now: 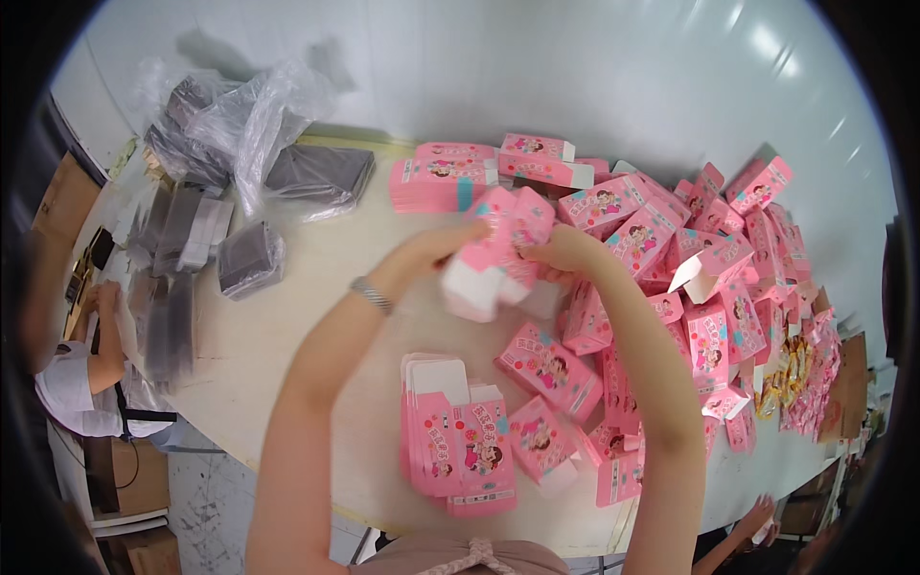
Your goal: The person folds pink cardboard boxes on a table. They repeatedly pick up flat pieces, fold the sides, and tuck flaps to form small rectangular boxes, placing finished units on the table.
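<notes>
In front of me, above the middle of the table, both hands hold a pink printed carton (496,228) with white flaps toward me. Motion blurs the carton. My left hand (443,243), with a grey band on its wrist, grips the left side, its fingertips partly hidden. On the other side my right hand (565,253) has its fingers closed on the carton's edge. Flat, unfolded cartons (431,436) lie stacked nearer my body. A second pink stack (422,187) stands beyond my hands. Right beside my right forearm spreads a heap of folded-up cartons (637,240).
Dark plastic-wrapped packs (321,175) and crumpled clear film (278,110) lie at the far left. Yellow and pink packets (800,374) sit at the right by a cardboard box (845,388). Other people's hands (107,297) show at the left edge and lower right.
</notes>
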{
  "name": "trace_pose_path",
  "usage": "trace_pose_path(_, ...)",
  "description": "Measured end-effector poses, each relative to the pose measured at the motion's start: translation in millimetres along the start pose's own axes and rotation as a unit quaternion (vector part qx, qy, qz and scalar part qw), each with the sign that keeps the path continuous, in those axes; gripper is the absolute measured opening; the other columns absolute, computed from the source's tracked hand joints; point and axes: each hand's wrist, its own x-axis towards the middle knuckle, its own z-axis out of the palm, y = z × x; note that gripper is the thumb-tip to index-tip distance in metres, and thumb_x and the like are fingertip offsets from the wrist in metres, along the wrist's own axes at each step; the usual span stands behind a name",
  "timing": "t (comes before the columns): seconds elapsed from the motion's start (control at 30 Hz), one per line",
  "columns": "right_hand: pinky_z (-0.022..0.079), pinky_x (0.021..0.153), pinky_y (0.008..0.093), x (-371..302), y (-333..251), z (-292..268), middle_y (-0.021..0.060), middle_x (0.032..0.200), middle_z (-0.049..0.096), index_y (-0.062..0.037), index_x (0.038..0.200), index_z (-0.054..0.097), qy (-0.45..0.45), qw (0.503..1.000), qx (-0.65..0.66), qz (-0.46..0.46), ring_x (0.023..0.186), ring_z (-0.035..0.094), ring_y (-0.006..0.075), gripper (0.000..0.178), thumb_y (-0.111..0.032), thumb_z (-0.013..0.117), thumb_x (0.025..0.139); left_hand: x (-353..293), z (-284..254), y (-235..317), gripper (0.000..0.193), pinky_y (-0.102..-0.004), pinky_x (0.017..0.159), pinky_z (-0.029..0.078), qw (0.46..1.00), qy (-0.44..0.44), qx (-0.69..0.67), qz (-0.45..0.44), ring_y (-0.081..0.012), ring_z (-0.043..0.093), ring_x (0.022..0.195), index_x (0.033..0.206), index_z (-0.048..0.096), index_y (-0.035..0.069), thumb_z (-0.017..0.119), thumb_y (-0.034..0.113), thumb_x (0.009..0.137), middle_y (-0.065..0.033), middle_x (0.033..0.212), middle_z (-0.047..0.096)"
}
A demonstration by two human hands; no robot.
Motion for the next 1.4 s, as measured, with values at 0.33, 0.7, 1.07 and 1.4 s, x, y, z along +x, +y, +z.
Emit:
trace_pose_path(0.33,0.044,0.093,0.0376,151.0,-99.5,0.4,0.0203,0.132,0.048,-0.0039,0.123,0.055,0.359,0.863,-0.141,-0.326,0.122,0.047,0.0318,0.066,-0.050,0.064,0.077,-191.5,-112.8,-55.8,0.068,-0.0313,0.105,0.035,0.968,0.219,-0.101,0.069,-0.0182,0.041,0.127,0.144,0.025,0.002,0.050,0.040,0.093,-0.0096,0.141,0.038)
trace_pose_path(0.7,0.046,0.086,0.0397,85.7,-155.2,72.2,0.0133,0.098,0.067,-0.0077,0.093,0.071,0.019,0.983,-0.102,-0.150,0.096,0.062,0.0289,0.085,-0.082,0.034,0.074,-253.0,-74.2,-143.0,0.056,-0.0308,0.098,0.040,0.921,0.327,-0.198,0.073,-0.0178,0.051,0.116,0.134,0.039,0.001,0.048,0.037,0.092,-0.0090,0.128,0.052)
trace_pose_path(1.07,0.050,0.078,0.0425,-59.5,-137.8,154.3,0.0170,0.102,0.063,-0.0027,0.103,0.064,0.077,0.956,-0.052,-0.278,0.099,0.060,0.0313,0.066,-0.063,0.046,0.083,-319.6,-72.7,-172.2,0.040,-0.0306,0.086,0.047,0.846,0.501,0.182,0.012,-0.0199,0.059,0.093,0.116,0.051,-0.004,0.054,0.026,0.090,-0.0109,0.104,0.060)
trace_pose_path(1.4,0.045,0.062,0.0335,-214.8,55.5,192.5,0.0113,0.077,0.060,0.0048,0.088,0.058,0.258,0.933,0.193,-0.160,0.074,0.060,0.0217,0.031,-0.019,0.073,0.074,-260.9,143.7,-138.7,0.041,-0.0359,0.099,0.038,0.763,0.407,0.356,0.355,-0.0251,0.044,0.119,0.126,0.047,0.000,0.055,0.006,0.086,-0.0155,0.128,0.045)
